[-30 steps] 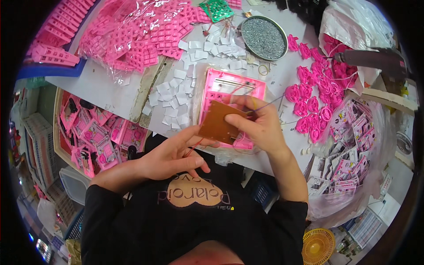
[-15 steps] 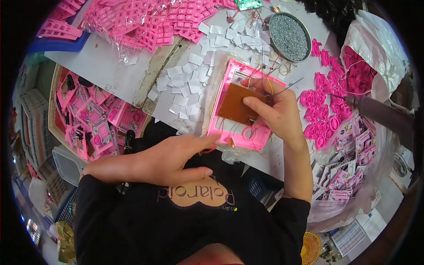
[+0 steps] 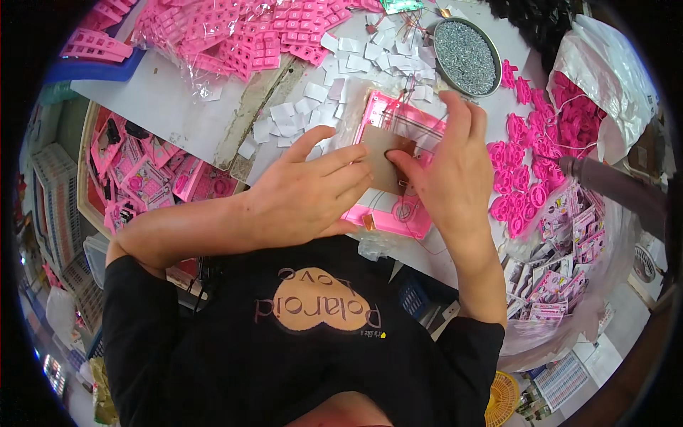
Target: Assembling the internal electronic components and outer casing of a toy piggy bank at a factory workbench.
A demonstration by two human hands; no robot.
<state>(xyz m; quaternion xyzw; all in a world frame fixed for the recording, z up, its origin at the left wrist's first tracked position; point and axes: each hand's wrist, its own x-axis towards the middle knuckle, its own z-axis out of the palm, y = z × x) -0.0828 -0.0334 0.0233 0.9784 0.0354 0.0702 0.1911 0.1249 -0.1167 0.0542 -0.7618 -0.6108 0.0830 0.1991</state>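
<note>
A pink plastic casing [image 3: 388,215] lies tilted in front of me, with thin wires running across its upper part. Inside it rests a flat brown circuit board [image 3: 388,162], its face now greyish with glare. My left hand [image 3: 316,181] reaches over the casing's left edge, fingers stretched and spread, the fingertips at the board's left side. My right hand [image 3: 455,167] is on the other side, thumb on the board and fingers extended over the casing's right edge, apart from the thumb. A small copper-coloured piece [image 3: 368,223] sits at the casing's lower edge.
White paper pieces [image 3: 284,121] lie scattered beyond the casing. A round tin of small screws [image 3: 467,57] stands at the far right, near pink ring-shaped parts [image 3: 516,178]. Pink keypads [image 3: 249,35] are heaped at the back. A dark tool handle [image 3: 612,185] juts in from the right.
My left hand has moved up and right onto the casing. The board has settled into the casing, and my right hand has opened from its pinch on it, fingers now spread.
</note>
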